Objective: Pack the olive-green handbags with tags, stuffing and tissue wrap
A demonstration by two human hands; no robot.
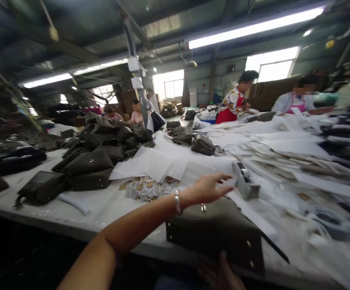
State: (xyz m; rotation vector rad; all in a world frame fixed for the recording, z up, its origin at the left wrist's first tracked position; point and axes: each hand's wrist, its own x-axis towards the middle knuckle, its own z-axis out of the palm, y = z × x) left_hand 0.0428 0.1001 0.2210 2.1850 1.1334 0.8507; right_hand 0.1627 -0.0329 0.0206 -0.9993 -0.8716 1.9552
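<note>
My left hand [213, 188] stretches across above a dark olive-grey bag [214, 227], fingers apart, with a bracelet at the wrist. Its fingertips are close to a grey tape dispenser [246, 182]; I cannot tell if they touch it. The bag lies at the table's front edge, with metal studs on its near face and a dark strap [276, 247] trailing right. Low in the view and partly cut off, my right hand [223, 274] is at the bag's lower front edge. Its thumb and fingers look spread, dim and blurred.
Similar dark bags [87, 165] pile up on the left. White sheets [153, 163] and a heap of small tags [151, 189] lie mid-table. Loose white strips [283, 149] and a tape roll [328, 221] cover the right. Co-workers [233, 100] are across the table.
</note>
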